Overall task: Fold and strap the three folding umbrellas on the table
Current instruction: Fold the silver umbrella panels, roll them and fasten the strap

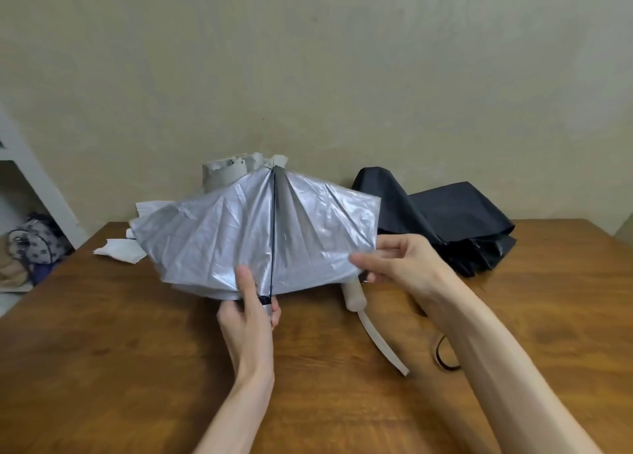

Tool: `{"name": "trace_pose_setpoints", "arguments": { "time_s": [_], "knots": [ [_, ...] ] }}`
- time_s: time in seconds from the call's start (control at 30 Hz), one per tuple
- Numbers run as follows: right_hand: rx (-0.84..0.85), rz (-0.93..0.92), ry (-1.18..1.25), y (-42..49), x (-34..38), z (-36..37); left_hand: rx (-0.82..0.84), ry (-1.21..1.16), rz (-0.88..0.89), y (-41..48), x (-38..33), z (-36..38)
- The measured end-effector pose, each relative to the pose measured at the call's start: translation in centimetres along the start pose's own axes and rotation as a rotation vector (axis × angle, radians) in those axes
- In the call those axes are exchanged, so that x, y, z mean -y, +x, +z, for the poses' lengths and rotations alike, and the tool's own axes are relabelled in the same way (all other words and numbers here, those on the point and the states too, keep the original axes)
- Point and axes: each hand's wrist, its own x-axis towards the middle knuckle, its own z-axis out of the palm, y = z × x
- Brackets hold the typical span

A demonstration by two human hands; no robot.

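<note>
The silver umbrella [260,234] is held over the surface [137,351]: its handle end is clasped by the left grip [248,311], its canopy edge pinched by the right grip [394,262]. The fabric is judged light, limp and slippery; it is best gathered along the ribs.

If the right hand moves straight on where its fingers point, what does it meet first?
The right hand pinches the silver umbrella at its canopy edge, fingers pointing left. Going on, it would probably meet the dark rib in the middle first; depth is unclear.
</note>
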Motion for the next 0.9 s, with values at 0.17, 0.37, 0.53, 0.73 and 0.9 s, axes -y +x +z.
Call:
{"name": "trace_pose_setpoints", "arguments": {
  "time_s": [0.17, 0.37, 0.53, 0.73, 0.9],
  "knots": [
    [-0.158, -0.155, 0.006, -0.1, -0.6, 1.1, 0.013, 0.004, -0.020, -0.3, -0.1, 0.3],
    [-0.001, -0.081, 0.236, -1.4, -1.8, 1.4, 0.069, -0.064, -0.074, -0.8, -0.2, 0.9],
    [0.121, -0.228, 0.091, -2.8, -2.5, 1.0, 0.091, -0.072, -0.097, -0.9, -0.1, 1.0],
    [-0.323, -0.416, 0.099, -2.7, -3.7, 3.6, 0.092, -0.095, -0.114, -1.4, -0.4, 1.7],
    [-0.546, -0.480, 0.011, -2.8, -4.2, 4.7, 0.077, -0.132, -0.151, -1.8, -0.5, 2.3]
  ]
}}
